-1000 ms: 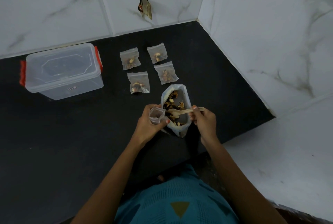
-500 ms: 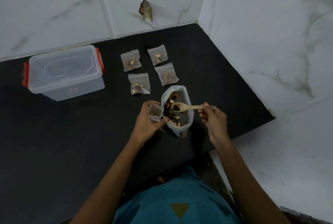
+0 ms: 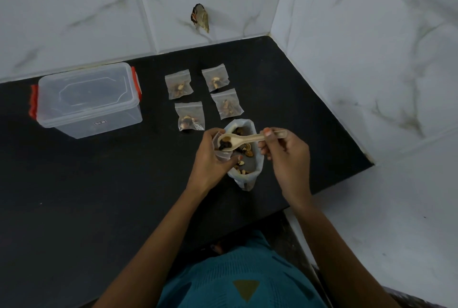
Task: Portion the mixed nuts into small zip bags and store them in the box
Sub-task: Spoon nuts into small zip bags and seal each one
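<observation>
Head view: the left hand (image 3: 209, 159) grips a small zip bag (image 3: 223, 155), mouth up, against the 9 o'clock side of the nut sack (image 3: 257, 169). The right hand (image 3: 287, 156) pinches the wooden spoon (image 3: 250, 138). Its long axis runs 3 to 9 o'clock, with the loaded bowl at the bag's mouth. Tipping looks next. Four filled bags (image 3: 178, 84) lie at 12 o'clock, the lidded box (image 3: 86, 99) at 10.

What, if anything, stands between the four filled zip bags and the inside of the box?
The lid sits on the box, covering its opening. Nothing visible lies on the counter between the filled zip bags and the box.
</observation>
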A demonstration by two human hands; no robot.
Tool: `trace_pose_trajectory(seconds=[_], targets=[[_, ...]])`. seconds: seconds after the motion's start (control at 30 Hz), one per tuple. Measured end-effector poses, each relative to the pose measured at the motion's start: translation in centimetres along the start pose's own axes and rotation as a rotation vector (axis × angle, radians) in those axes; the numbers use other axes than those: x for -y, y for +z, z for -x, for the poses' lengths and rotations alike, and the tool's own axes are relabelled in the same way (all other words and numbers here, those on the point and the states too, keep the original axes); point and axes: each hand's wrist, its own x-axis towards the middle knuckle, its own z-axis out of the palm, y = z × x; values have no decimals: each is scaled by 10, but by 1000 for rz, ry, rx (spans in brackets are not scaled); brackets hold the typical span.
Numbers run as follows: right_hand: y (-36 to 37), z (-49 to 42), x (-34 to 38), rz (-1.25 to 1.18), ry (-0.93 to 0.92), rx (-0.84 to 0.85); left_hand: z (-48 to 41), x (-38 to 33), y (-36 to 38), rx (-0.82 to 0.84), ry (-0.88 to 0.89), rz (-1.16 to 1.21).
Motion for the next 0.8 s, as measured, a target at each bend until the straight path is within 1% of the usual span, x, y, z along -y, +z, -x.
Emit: trace_pose_trajectory(seconds=[0.1, 0.17, 0.23, 0.3, 0.47, 0.63, 0.7, 0.8], targets=[[7, 6, -4, 207, -275, 83, 1, -3, 3, -3, 9, 3], [9, 7, -6, 285, -425, 158, 3, -5, 3, -7, 11, 0], [9, 6, -9, 344, -547, 203, 4, -5, 3, -15, 19, 5], [6, 5, -10, 363, -624, 196, 5, -4, 2, -16, 20, 17], [4, 5, -10, 371, -687, 185, 5, -4, 1, -23, 37, 18], [1, 2, -16, 338, -677, 176, 5, -5, 1, -2, 19, 42], [1, 2, -19, 295, -664, 185, 4, -5, 2, -4, 18, 52], [1, 1, -24, 272, -694, 221, 3, -6, 3, -20, 33, 57]])
